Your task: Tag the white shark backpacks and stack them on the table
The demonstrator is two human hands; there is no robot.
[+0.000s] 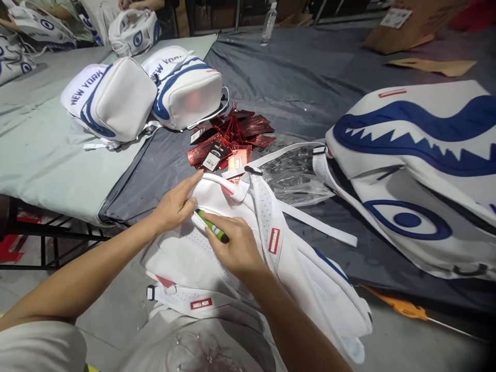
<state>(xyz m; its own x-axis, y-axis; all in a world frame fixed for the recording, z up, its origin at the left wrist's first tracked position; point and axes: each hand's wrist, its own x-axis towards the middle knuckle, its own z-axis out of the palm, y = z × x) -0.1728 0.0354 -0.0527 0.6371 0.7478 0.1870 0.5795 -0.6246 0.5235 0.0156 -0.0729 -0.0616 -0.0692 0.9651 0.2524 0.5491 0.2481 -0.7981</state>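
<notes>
A white backpack (178, 258) lies tilted against the table edge, its shoulder straps and red labels facing up. My left hand (176, 204) is closed on its upper edge, beside the top carry handle (217, 181). In my right hand (240, 250) is a green pen-like tool (213, 227) with a black end; its exact kind I cannot make out. The tool's far end is close to my left fingertips, over the backpack's back panel. Just beyond the handle lies a bunch of red and black hang tags (232, 137).
A large white backpack with blue teeth and an eye (406, 191) lies at right. Two more backpacks (124, 98) sit at left on the pale cloth (39, 150). Clear plastic bags (298, 181), a bottle (268, 23) and a cardboard box (418, 26) lie farther back. People work behind.
</notes>
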